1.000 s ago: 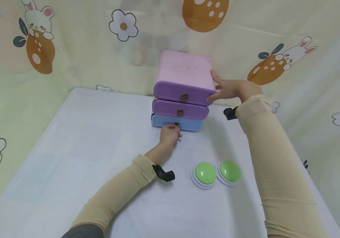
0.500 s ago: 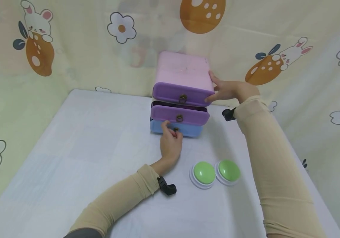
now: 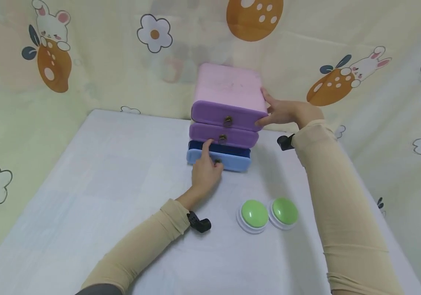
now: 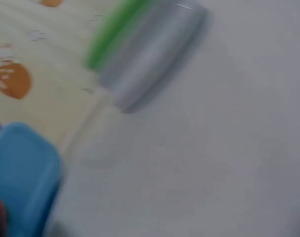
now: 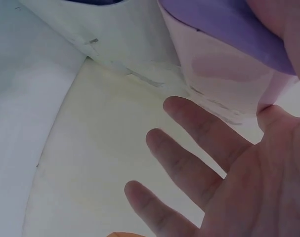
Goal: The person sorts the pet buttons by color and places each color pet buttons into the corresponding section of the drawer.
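Middle drawer point(image 3: 202, 133) has slid in; blue drawer point(image 3: 234, 162) juts out.

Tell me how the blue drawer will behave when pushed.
The blue drawer probably slides back in, being partly open. Its smooth, even front suggests stiffness. The cabinet might shift little, as the right hand touches its right side.

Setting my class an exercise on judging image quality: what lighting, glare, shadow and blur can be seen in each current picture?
Head view: fairly sharp, small glare spots on the green buttons, soft shadows on the white tabletop; left wrist view: dim, strongly blurred, the blue drawer's edges softened; right wrist view: dim and greyish, yet outlines are readable.
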`<state>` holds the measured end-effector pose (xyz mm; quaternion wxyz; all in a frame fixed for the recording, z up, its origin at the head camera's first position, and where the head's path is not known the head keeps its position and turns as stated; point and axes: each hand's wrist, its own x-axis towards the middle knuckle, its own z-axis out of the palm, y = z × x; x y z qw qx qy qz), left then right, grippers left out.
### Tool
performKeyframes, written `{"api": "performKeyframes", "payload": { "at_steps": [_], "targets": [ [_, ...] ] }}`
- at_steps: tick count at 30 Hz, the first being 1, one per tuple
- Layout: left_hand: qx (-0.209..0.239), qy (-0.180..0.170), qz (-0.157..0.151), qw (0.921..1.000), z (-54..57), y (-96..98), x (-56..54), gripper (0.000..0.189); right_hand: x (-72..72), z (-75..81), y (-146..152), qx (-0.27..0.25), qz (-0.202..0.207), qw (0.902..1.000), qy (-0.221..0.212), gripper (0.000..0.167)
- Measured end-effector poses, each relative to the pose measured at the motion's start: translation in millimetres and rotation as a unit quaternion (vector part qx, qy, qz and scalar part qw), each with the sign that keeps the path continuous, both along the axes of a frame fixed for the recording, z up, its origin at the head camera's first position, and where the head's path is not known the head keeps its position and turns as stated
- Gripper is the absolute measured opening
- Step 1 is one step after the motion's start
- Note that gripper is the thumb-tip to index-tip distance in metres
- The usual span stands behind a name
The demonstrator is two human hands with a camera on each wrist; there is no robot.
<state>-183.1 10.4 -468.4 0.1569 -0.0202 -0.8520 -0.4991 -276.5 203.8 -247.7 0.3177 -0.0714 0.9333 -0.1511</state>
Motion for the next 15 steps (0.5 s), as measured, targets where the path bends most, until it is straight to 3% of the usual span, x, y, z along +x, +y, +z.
{"api": "performKeyframes", "payload": {
  "at_steps": [4,8,12,15],
  "targets": [
    [-0.003,-0.044,-0.055,0.9975,11.1,-6.3,-7.6,0.069,-0.5,3.8,1,0.002,0.0,1.0,0.007,0.115],
    [-0.04,-0.071,-0.058,0.995,9.9,-7.4,-9.1,0.064,-0.4,2.0,2,0.015,0.004,0.9998,0.016,0.112],
    [-0.119,-0.091,-0.064,0.9867,9.8,-7.0,-6.5,0.06,1.5,-2.8,4,0.018,-0.001,0.9996,0.02,0.112],
    [-0.205,-0.099,-0.078,0.9705,22.4,-10.4,-2.5,0.053,1.7,-5.6,5,-0.002,-0.006,0.9999,0.016,0.114]
  ]
}}
